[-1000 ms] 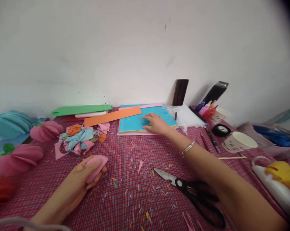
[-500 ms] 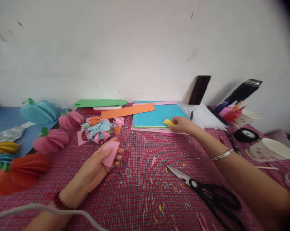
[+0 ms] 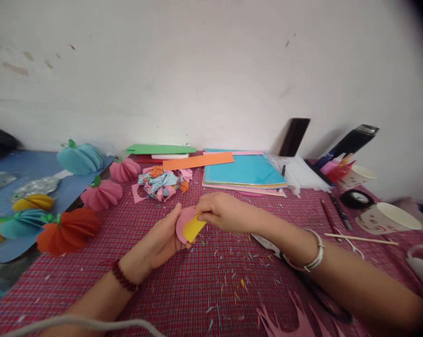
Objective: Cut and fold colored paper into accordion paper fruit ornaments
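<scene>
My left hand (image 3: pixel 161 239) holds a stack of pink folded paper pieces (image 3: pixel 182 220) upright over the red checked tablecloth (image 3: pixel 204 290). My right hand (image 3: pixel 221 211) pinches a yellow folded paper piece (image 3: pixel 193 227) and lays it against the pink stack. The two hands meet in the middle of the table. A silver bangle sits on my right wrist and a dark red bead bracelet on my left wrist.
A stack of coloured paper sheets (image 3: pixel 244 172) lies at the back, with an orange strip (image 3: pixel 198 160) and a scrap pile (image 3: pixel 160 181) beside it. Paper fruit shapes (image 3: pixel 69 227) line the left. Scissors (image 3: pixel 267 243) lie partly under my right arm. Cups (image 3: pixel 387 218), tape (image 3: pixel 356 198) and pens stand right.
My right hand has come back from the paper stack with the yellow piece and brought it to the pink pieces in my left hand. The view has shifted left.
</scene>
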`<state>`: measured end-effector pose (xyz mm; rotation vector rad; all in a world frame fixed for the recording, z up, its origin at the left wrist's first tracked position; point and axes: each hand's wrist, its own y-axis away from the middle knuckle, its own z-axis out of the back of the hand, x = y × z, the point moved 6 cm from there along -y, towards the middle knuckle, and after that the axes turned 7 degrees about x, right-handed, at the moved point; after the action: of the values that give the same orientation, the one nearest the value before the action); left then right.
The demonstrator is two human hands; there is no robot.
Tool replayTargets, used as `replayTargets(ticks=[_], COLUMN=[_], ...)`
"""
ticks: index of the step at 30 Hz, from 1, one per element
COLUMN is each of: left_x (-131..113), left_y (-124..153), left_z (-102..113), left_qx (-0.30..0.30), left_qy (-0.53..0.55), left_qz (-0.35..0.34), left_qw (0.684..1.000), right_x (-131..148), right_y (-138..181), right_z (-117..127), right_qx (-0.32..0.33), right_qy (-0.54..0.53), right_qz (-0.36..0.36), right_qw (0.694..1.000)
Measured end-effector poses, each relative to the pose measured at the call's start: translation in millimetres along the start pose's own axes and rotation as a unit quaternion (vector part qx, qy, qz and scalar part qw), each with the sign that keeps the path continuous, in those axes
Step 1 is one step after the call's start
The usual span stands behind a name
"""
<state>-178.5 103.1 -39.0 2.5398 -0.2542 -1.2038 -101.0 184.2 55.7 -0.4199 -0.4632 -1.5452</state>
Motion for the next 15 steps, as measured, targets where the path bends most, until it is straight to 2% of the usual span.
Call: replayTargets(ticks=[3, 6, 10, 15], left_x=[1, 3, 2, 1], left_y=[3, 5, 3, 1], left_z=[-8, -9, -8, -2], left_qx=[0.046, 0.039, 0.043, 0.033], left_qy=[-0.012, -0.023, -0.071, -0.117], left_qz=[0.010, 0.008, -0.035, -0.033], left_qw=[0.999, 0.999, 0.996, 0.992], right_x=[0, -3, -5, -13], right_y=[-10, -14, -18, -19], right_z=[-11, -18, -26, -32], right_qx=[0.005, -0.001, -0.031, -0.052], right_qy=[0.023, 0.047, 0.092, 0.033], right_qz=[-0.011, -0.026, -0.052, -0.050], right_qw=[1.000, 0.999, 0.994, 0.997])
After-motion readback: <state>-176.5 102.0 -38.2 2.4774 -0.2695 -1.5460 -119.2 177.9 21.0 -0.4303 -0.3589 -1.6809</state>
